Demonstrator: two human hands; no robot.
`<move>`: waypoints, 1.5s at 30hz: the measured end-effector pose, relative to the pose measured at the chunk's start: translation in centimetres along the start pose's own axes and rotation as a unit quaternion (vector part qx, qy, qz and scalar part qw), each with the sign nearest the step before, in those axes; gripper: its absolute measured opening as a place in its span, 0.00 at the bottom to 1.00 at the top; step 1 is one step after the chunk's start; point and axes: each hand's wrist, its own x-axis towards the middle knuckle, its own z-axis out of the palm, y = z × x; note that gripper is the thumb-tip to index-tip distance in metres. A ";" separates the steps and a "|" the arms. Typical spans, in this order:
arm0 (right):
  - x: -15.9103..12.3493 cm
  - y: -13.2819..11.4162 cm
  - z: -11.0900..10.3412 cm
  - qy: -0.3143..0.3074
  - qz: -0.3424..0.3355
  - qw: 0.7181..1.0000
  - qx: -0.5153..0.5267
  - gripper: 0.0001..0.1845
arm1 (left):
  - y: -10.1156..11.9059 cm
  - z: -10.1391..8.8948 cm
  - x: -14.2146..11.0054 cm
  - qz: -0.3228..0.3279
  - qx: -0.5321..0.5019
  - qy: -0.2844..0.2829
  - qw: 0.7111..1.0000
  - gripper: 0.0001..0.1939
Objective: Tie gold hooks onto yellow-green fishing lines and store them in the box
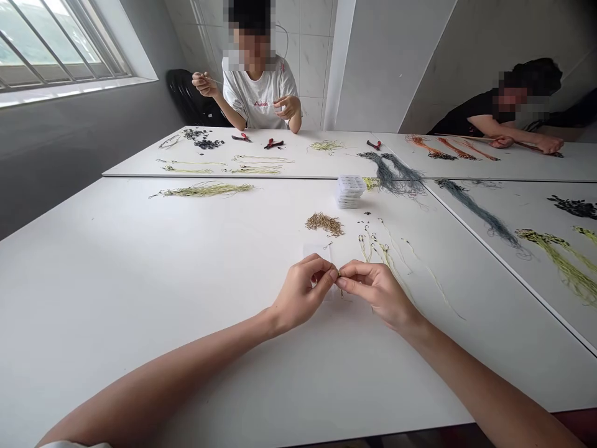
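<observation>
Left hand [305,289] and right hand [380,291] meet over white table [186,298], fingertips of both pinched together on a small piece [339,274], too tiny to identify. Piece sits between the two hands, above a clear plastic sheet or tray [317,251], partly hidden by them. Pile of gold-colored hooks [324,224] just beyond the hands; stack of clear plastic boxes [349,191] farther back. Pale yellow cords [394,258] with dark ends spread near right hand. Yellow-green cord bundle [205,190] far left. Person in white shirt [261,93] across table, both hands raised.
</observation>
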 end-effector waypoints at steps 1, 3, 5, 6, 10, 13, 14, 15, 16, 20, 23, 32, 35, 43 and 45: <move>0.0 0.0 -0.1 -0.005 0.001 1.000 0.002 0.08 | 0.0 0.0 0.0 -0.002 0.001 -0.005 1.000 0.13; 0.1 0.0 -0.2 -0.016 0.003 1.000 0.007 0.08 | 0.0 0.0 0.1 -0.009 0.000 -0.014 1.000 0.13; 0.1 0.0 -0.3 -0.024 0.000 1.000 0.007 0.07 | 0.0 -0.1 0.2 -0.019 -0.002 -0.020 1.000 0.13; 0.1 0.1 -0.4 -0.026 -0.002 1.000 0.006 0.07 | 0.0 -0.1 0.2 -0.026 -0.003 -0.022 0.999 0.13; 0.3 0.2 -0.6 -0.031 0.000 1.000 0.006 0.07 | 0.1 -0.2 0.3 -0.053 -0.018 -0.030 0.998 0.14; 0.4 0.2 -0.7 -0.031 0.007 0.999 0.028 0.06 | 0.1 -0.2 0.4 -0.058 -0.041 -0.025 0.997 0.14; 0.4 0.2 -0.7 -0.030 0.009 0.999 0.037 0.05 | 0.0 -0.2 0.4 -0.058 -0.048 -0.019 0.997 0.14; 0.4 0.1 -0.7 -0.028 0.011 0.999 0.044 0.05 | -0.1 -0.2 0.4 -0.059 -0.054 -0.012 0.997 0.13; 0.4 0.1 -0.8 -0.025 0.012 0.998 0.049 0.04 | -0.3 -0.2 0.5 -0.062 -0.060 -0.007 0.996 0.13; 0.3 0.0 -0.8 -0.018 0.015 0.998 0.051 0.04 | -0.9 -0.2 0.5 -0.089 -0.098 -0.014 0.991 0.15; 0.3 0.0 -0.9 -0.018 0.015 0.998 0.050 0.05 | -1.1 -0.1 0.5 -0.094 -0.136 -0.028 0.986 0.15; 0.2 -0.4 -0.7 -0.025 0.035 0.998 0.047 0.06 | -0.5 -0.3 0.5 -0.070 -0.193 -0.052 0.977 0.13; 0.1 -0.5 -0.7 -0.024 0.041 0.998 0.042 0.06 | -0.7 -0.3 0.5 -0.065 -0.178 -0.048 0.981 0.13; 0.1 -0.4 -0.8 -0.036 0.051 0.997 0.050 0.06 | -0.4 -0.4 0.6 -0.038 -0.100 -0.052 0.993 0.14; 0.1 -0.4 -0.8 -0.040 0.053 0.997 0.049 0.06 | -0.3 -0.5 0.6 -0.031 -0.090 -0.060 0.994 0.14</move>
